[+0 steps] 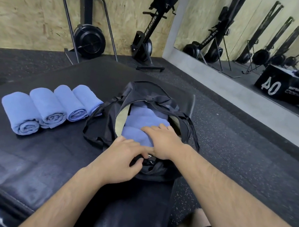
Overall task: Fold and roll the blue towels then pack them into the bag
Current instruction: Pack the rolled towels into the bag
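The black bag (105, 126) lies unzipped on a black padded surface (26, 155), slightly toward 1 o'clock from the centre of the head view. Its opening is spread wide, and a pale lining is exposed along the rim at 9 o'clock. Packed towels (142, 121) are seen inside the opening, laid side by side and filling it from 12 o'clock to 6 o'clock.

The right hand (162, 143) is laid flat on the packed towels. Its fingers are extended and slightly spread toward 10 o'clock, and nothing is gripped.

The left hand (122, 159) is placed at the 6 o'clock end of the bag. Its fingers are curled and closed on the bag fabric beside a metal fitting. Whether the zip pull itself is pinched cannot be told.

A row of four rolled blue towels (48, 108) is set on the padded surface at 9 o'clock from the bag. The rolls touch one another, and the roll closest to the bag touches its side.

Speckled floor (235, 142) extends at 3 o'clock. Two rowing machines (146, 37) are stored upright against the wall at 12 o'clock. A mirror (249, 31) is mounted at 2 o'clock, and a black box (280, 86) with reversed numerals is reflected in it.
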